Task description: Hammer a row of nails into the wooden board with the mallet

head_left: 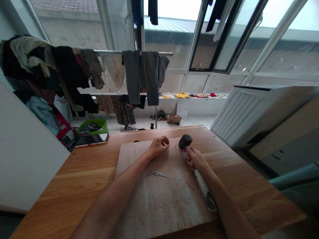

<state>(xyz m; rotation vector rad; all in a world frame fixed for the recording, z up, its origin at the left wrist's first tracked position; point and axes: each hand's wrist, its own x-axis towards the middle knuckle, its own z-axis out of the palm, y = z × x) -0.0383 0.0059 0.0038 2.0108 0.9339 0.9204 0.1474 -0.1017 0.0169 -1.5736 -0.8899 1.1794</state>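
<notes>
A wooden board (171,199) lies on the table. My right hand (196,158) is closed round the neck of a mallet (185,141) with a dark head and a pale, worn handle; the head is over the board's far right part. Left of it, my left hand (160,146) is curled in a pinch above the board's far edge, and what its fingertips hold, if anything, is too small to make out. A thin upright sliver, perhaps a nail (175,145), shows between the hands. Nearer me lies a small pile of nails (157,174). Several dark dots mark the board's far left.
The wooden table (74,181) extends beyond the board on both sides. A phone (92,139) rests at its far left edge. Behind stand a green basin (106,125) and a clothes rack with hanging trousers (131,78). A white ribbed cabinet (239,113) is at the right.
</notes>
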